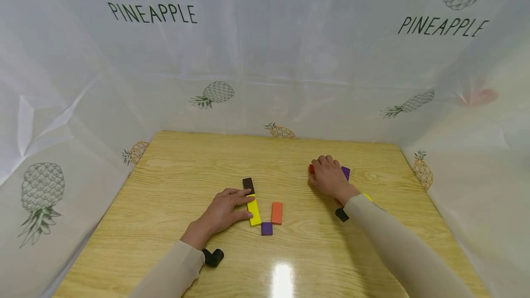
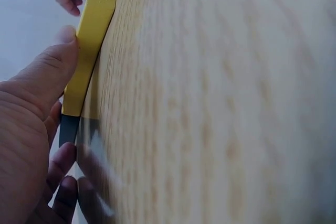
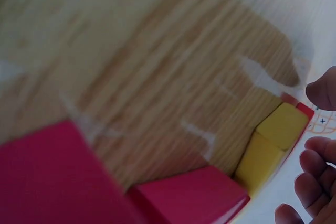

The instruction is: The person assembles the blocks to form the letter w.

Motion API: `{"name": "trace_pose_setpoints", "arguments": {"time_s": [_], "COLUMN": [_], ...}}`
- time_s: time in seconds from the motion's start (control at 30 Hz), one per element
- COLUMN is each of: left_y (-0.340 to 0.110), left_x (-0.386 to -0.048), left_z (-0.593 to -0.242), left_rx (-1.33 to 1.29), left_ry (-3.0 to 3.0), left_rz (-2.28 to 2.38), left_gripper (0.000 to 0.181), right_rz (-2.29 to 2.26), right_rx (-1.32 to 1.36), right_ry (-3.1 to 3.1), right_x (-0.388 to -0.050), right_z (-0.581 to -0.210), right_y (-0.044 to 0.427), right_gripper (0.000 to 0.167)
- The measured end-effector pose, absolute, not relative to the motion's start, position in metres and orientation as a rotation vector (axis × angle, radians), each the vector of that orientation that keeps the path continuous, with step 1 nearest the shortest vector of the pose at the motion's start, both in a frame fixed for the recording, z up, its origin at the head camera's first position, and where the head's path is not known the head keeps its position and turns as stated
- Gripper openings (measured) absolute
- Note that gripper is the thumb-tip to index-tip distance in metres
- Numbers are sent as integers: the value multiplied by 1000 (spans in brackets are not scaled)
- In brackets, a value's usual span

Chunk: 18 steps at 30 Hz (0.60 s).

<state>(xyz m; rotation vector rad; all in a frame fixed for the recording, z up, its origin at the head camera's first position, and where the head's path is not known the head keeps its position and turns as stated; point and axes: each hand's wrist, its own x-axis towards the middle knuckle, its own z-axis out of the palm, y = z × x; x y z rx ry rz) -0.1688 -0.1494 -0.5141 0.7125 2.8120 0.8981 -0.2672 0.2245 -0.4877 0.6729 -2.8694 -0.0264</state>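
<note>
Yellow block [image 1: 255, 213] lies left of centre on the wood-grain table [image 1: 174, 160], its far end against a black block [image 1: 248, 185]. Left hand [image 1: 223, 209] is on that pair: fingers extended, not wrapped; thumb against the yellow's left side, fingertips over its far part and the black. Fingers cover bits of both; in the left wrist view the black is partly behind the fingertips.

Purple block [image 1: 267, 228] sits by the yellow's near end, an orange-red block [image 1: 277, 213] just to its right and farther. Can't tell if those corners touch. Purple is cut off at the top of the left wrist view.

Right hand [image 1: 330, 177] is over the far right pieces, thumb and fingers apart with a visible gap, nothing clasped. Red block [image 1: 311, 169] only peeks out on its left; contact unclear. Second purple block [image 1: 346, 173] half hidden on its right. Yellow sliver [image 1: 368, 197] shows past the sleeve [image 1: 397, 243].

Right wrist view: big red piece [image 3: 52, 177] cropped lower left, blurred; the hand itself cropped at right.
</note>
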Motion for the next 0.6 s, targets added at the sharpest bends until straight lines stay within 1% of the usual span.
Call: {"name": "trace_pose_setpoints", "arguments": {"time_s": [0.17,0.37,0.5,0.6], "left_y": [-149,-149,-150,-150], "left_x": [-169,-169,-169,-169], "left_z": [-515,-516,-516,-516], "left_rx": [704,704,713,722], "left_ry": [2810,2816,2816,2814], "left_rz": [913,922,913,906], "left_gripper": [52,51,52,52], "right_rz": [-47,31,106,125], "right_rx": [680,720,693,580], "right_ry": [-2894,-2897,-2923,-2943], "right_x": [-269,-266,-266,-266], "right_z": [-490,-491,-491,-493], "right_y": [226,229,232,235], "right_gripper": [38,36,46,61]}}
